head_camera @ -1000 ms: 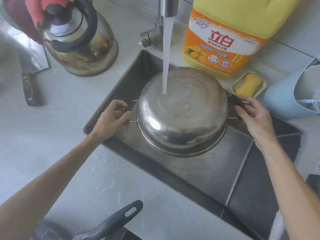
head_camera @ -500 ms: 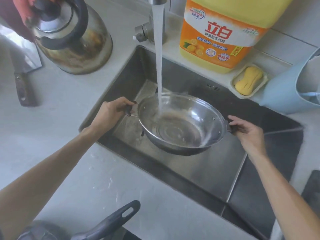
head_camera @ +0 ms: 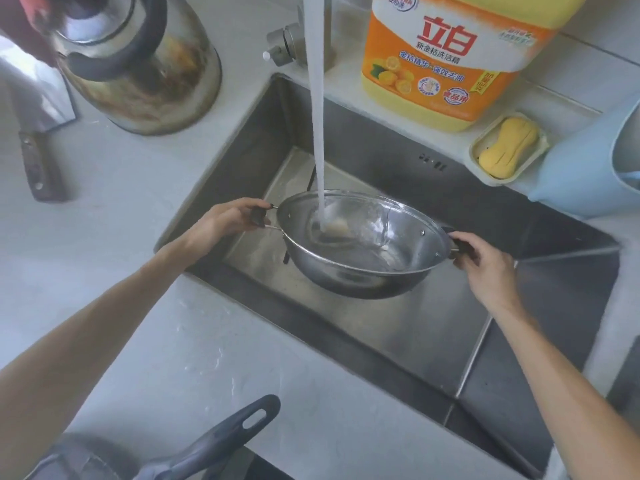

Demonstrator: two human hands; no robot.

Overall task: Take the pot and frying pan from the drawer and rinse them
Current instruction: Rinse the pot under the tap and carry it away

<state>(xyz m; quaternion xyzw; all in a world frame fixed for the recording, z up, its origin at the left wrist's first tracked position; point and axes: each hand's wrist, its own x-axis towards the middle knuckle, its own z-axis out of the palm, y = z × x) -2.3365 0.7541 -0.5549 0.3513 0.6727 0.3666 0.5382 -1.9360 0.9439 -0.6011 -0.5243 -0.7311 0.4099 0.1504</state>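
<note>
The shiny round stainless-steel pot [head_camera: 363, 244] hangs mouth-up over the steel sink [head_camera: 433, 327], clear of the basin floor, and the white stream of tap water [head_camera: 318, 126] lands inside it, left of centre, pooling in the bottom. Its two small dark side handles lie on a line running left to right, the right end a touch lower and nearer the person, so the rim tilts slightly towards the camera. The left hand [head_camera: 221, 221] has its fingers [head_camera: 242, 206] curled shut around the left handle; the right hand [head_camera: 485, 258] is wrapped just as firmly on the right handle. Both hands sit level with the rim, one at each end of that axis, neither nearer than the other, and that matters: any tip to pour will likely pivot about the handle line, away from or towards the person.

Outward now: the chrome tap [head_camera: 294, 43] stands behind the basin, a big yellow-and-orange detergent jug [head_camera: 446, 57] to its right, a yellow soap bar [head_camera: 507, 147] in its dish beyond. A tarnished steel kettle [head_camera: 138, 64] sits on the pale counter [head_camera: 121, 209] at left. The dark grey frying pan [head_camera: 207, 445] waits at the bottom edge, handle pointing towards the sink, seemingly still to be rinsed.
</note>
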